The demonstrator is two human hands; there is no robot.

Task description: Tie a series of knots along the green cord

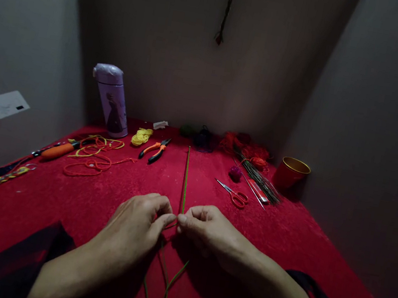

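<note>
My left hand (140, 223) and my right hand (208, 229) meet at the middle of a red cloth-covered table (299, 257), fingertips pinched together on thin green stems (186, 177). One long green stem runs straight away from my fingers toward the back. Below my hands, several green stem ends (168, 286) fan out toward me. What exactly lies between the fingertips is too small to tell.
Orange-handled pliers (155, 150), yellow cord (142, 136), orange and yellow cords (93, 156) and a purple bottle (111, 100) lie left. Red scissors (235, 195), a wire bundle (260, 179), red yarn (246, 149) and a red cup (291, 173) lie right. Walls enclose three sides.
</note>
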